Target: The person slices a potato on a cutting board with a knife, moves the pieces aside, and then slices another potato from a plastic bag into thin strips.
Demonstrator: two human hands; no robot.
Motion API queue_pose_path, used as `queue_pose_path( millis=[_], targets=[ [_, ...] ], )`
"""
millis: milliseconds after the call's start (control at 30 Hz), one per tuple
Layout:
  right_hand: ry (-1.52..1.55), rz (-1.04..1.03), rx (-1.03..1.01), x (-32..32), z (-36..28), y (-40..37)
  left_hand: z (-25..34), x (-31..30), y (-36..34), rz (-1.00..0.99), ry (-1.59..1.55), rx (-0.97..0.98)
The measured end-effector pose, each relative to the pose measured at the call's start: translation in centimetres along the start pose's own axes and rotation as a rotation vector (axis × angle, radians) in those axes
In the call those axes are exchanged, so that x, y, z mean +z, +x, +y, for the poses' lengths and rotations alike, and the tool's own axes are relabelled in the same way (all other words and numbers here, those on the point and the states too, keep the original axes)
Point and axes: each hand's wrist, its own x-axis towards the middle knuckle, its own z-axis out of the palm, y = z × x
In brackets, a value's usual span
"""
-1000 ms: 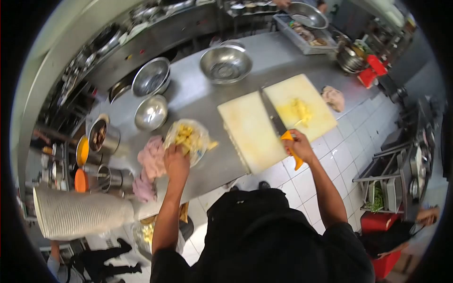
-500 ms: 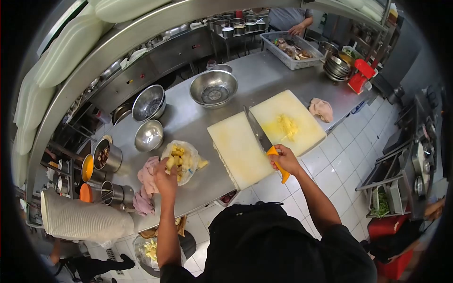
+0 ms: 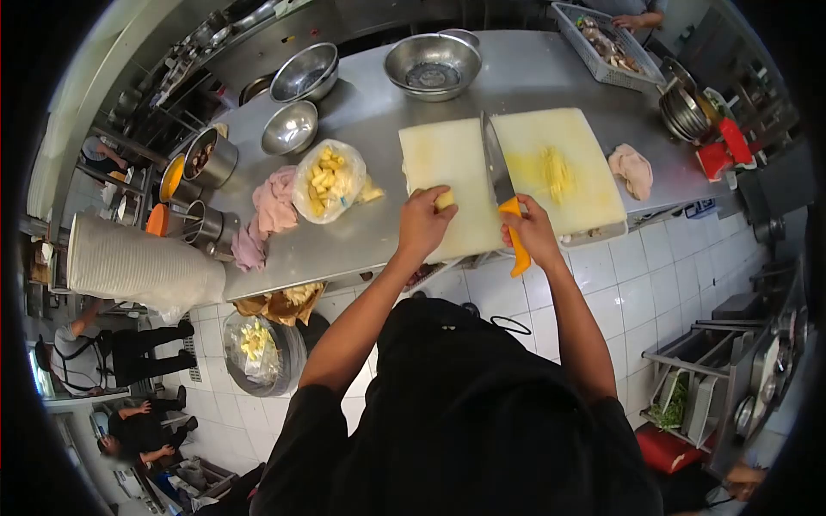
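Observation:
My left hand (image 3: 422,222) holds a pale yellow potato piece (image 3: 445,199) down on the left white cutting board (image 3: 439,155). My right hand (image 3: 532,230) grips the orange handle of a large knife (image 3: 497,172), whose blade lies pointing away from me over the seam between the two boards. The right cutting board (image 3: 594,185) carries a small heap of thin yellow strips (image 3: 557,169). A clear plastic bag of yellow potato pieces (image 3: 327,181) sits on the steel counter to the left of my left hand.
Pink cloths (image 3: 274,202) lie beside the bag, another (image 3: 632,169) by the right board. Steel bowls (image 3: 432,64) and pots (image 3: 211,157) stand farther back. A stack of white trays (image 3: 138,267) sits left. A lined bin (image 3: 258,348) is below the counter. Other people stand lower left.
My left hand left the bag and came to the left cutting board with a potato piece. The knife blade turned to point away from me. The view shifted down.

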Motion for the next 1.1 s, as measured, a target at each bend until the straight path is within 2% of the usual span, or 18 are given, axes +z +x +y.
queue_pose_path(
  millis=[200, 300, 400, 500, 767, 900, 967, 1100],
  targets=[
    [0.015, 0.024, 0.029, 0.1, 0.2, 0.3, -0.3, 2.7, 1.4, -0.020, 0.184, -0.006],
    [-0.005, 0.015, 0.028, -0.3, -0.1, 0.6, -0.8, 2.7, 1.3, 0.056, 0.282, 0.137],
    [-0.107, 0.033, 0.057, 0.0, -0.2, -0.8, -0.7, 2.0, 0.3, 0.051, 0.181, 0.149],
    [-0.201, 0.052, 0.078, -0.3, -0.8, -2.7, -0.5, 1.7, -0.4, 0.083, 0.166, 0.276],
    [-0.413, -0.055, 0.206, -1.0, -2.1, -8.1, -1.6, 1.2, -0.5, -0.004, 0.044, 0.115],
    [-0.511, 0.007, 0.123, -0.7, -2.1, -9.7, -0.9, 0.1, -0.8, 0.020, 0.042, 0.054],
    [-0.538, 0.014, 0.025, -0.8, -0.6, -9.8, -1.1, 0.2, -0.8, 0.039, 0.032, 0.110],
    [-0.599, 0.013, 0.050, 0.6, -1.2, -9.8, -1.4, 0.3, -0.3, 0.020, 0.088, 0.202]
  ],
)
